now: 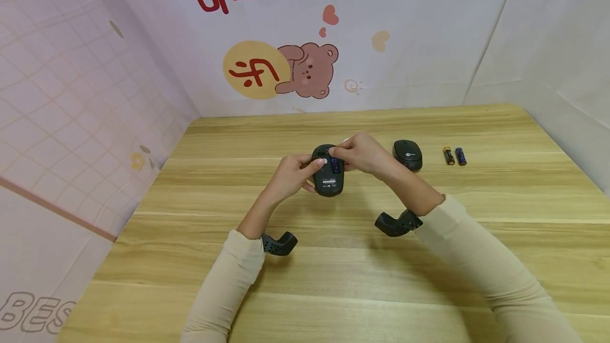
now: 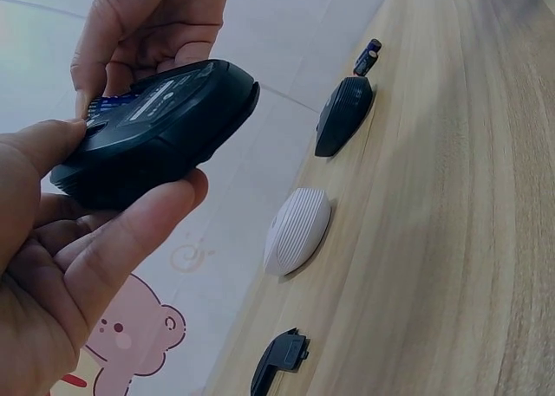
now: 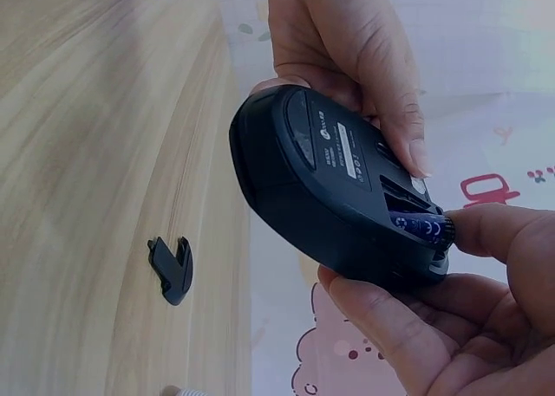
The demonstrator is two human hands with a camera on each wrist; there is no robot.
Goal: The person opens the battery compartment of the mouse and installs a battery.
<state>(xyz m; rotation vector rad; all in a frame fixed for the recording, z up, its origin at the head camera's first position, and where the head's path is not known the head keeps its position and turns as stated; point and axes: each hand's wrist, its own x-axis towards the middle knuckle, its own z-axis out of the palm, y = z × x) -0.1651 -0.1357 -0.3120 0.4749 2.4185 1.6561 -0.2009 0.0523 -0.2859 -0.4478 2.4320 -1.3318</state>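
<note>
A black computer mouse is held bottom side up above the table, its battery compartment uncovered. My left hand grips it from the left, thumb on the underside and fingers beneath. From the other side, my right hand has its thumb against the end of a dark blue battery, with other fingers under the mouse. That battery lies partly in the compartment, its near end sticking up at the edge in the right wrist view. A black battery cover rests on the table, hidden in the head view.
To the right on the wooden table sits another black mouse. Beyond it are a black-and-gold battery and a blue battery. A white ribbed mouse stands between the cover and the black mouse.
</note>
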